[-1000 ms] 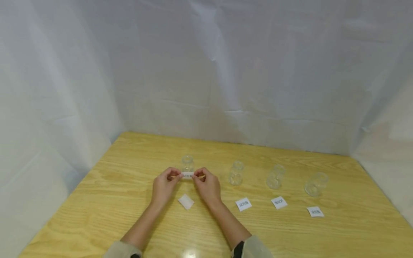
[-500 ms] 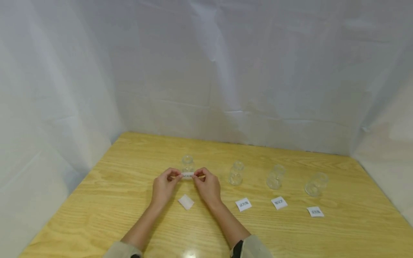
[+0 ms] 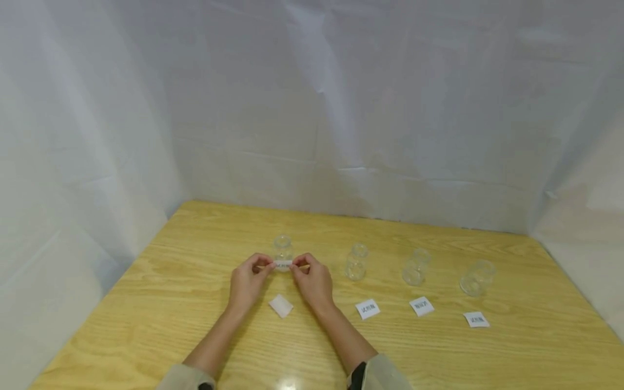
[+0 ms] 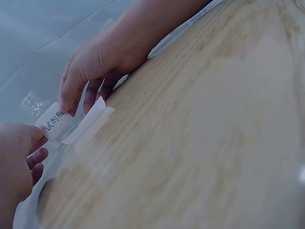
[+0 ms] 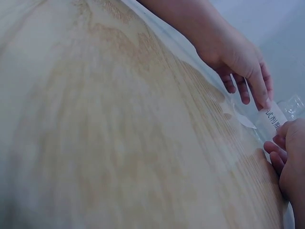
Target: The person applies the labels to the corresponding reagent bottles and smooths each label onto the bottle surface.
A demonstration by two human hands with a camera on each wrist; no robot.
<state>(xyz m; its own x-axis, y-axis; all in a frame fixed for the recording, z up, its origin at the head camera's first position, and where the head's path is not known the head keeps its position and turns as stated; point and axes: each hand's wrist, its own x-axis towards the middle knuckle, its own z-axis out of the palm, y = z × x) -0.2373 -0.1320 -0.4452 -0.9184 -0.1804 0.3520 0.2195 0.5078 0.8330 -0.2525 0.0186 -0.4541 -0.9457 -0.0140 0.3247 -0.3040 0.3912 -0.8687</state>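
A white label (image 3: 283, 264) with black printed characters is stretched between both hands. My left hand (image 3: 247, 284) pinches its left end between thumb and fingertips, and my right hand (image 3: 314, 281) pinches the right end the same way. Directly behind the label stands a small clear glass bottle (image 3: 283, 246), its lower part covered by the label in the head view. In the left wrist view the label (image 4: 53, 123) lies close against the bottle (image 4: 34, 102); whether it is stuck down along its whole length I cannot tell. A blank whitish piece of paper (image 3: 281, 305) lies between my forearms.
Three more clear glass bottles stand to the right: one nearest (image 3: 356, 262), a middle one (image 3: 416, 267) and a far one (image 3: 478, 278). In front of them lie three printed labels, nearest (image 3: 368, 309), middle (image 3: 421, 306) and far (image 3: 476, 319). White sheeting (image 3: 361, 135) encloses the wooden table (image 3: 195, 271).
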